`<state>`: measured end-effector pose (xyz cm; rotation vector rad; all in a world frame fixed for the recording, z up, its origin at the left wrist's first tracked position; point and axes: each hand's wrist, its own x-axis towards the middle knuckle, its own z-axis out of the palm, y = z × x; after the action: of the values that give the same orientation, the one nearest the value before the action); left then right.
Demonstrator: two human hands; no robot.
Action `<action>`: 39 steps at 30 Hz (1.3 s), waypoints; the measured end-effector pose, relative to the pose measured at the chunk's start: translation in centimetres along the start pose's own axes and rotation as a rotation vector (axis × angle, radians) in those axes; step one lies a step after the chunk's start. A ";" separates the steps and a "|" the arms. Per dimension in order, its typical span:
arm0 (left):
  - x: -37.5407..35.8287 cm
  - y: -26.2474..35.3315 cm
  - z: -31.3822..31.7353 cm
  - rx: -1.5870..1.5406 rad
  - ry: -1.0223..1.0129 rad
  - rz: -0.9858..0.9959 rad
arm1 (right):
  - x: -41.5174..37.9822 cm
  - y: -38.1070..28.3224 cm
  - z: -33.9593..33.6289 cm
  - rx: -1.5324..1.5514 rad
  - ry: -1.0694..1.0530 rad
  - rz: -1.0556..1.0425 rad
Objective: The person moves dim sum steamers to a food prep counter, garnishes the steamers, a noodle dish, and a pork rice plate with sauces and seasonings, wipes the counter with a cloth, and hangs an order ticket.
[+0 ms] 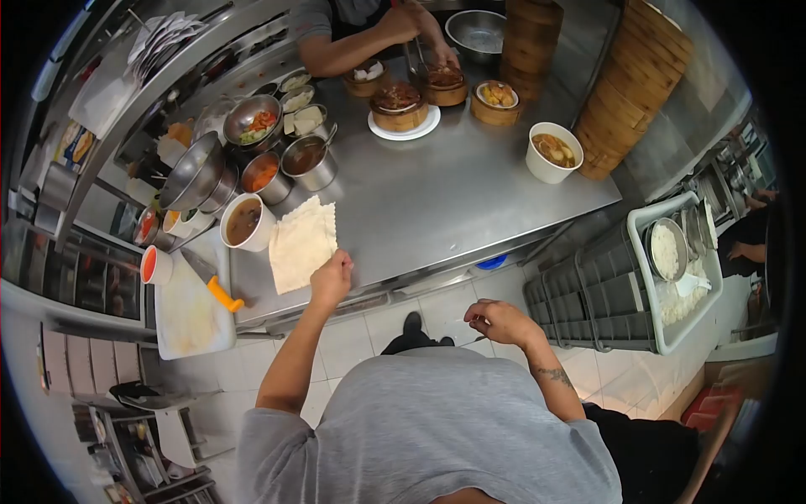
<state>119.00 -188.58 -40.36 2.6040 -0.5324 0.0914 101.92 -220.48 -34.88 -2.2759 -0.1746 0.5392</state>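
My left hand point(331, 280) is closed at the lower right corner of a cream-coloured cloth point(300, 242) with a wavy edge. The cloth lies spread near the front edge of the steel counter point(395, 210). Beside it stands a white tub of brown soup point(245, 222). Away from the counter, my right hand point(500, 322) hangs in front of my body with its fingers curled in. A thin dark line shows under those fingers; what it is I cannot make out.
An orange-handled knife point(223, 294) rests on a cutting board point(197, 336). Across the counter, a person's hands point(441, 57) work over bamboo steamers point(400, 118). A soup tub point(552, 153) and a leaning steamer stack point(634, 88) stand right. A grey crate point(588, 298) stands below.
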 end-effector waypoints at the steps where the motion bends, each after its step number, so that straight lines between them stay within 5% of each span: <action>1: 0.2 -0.1 -0.1 0.006 0.005 0.001 | 0.4 0.1 -0.3 0.018 0.010 -0.022; 9: 1.6 -0.5 -0.2 0.027 -0.105 -0.062 | 3.3 -0.4 -1.8 0.057 0.167 -0.059; 33: 1.6 -0.1 -0.9 -0.072 -0.056 -0.047 | 8.6 -0.4 -3.1 0.110 0.073 -0.194; 39: 6.1 0.2 -1.3 -0.216 -0.334 -0.101 | 14.3 2.6 -7.8 0.743 0.164 -0.038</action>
<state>124.59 -190.27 -38.17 2.4373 -0.4926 -0.4182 118.04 -223.39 -36.70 -1.5759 0.0619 0.3193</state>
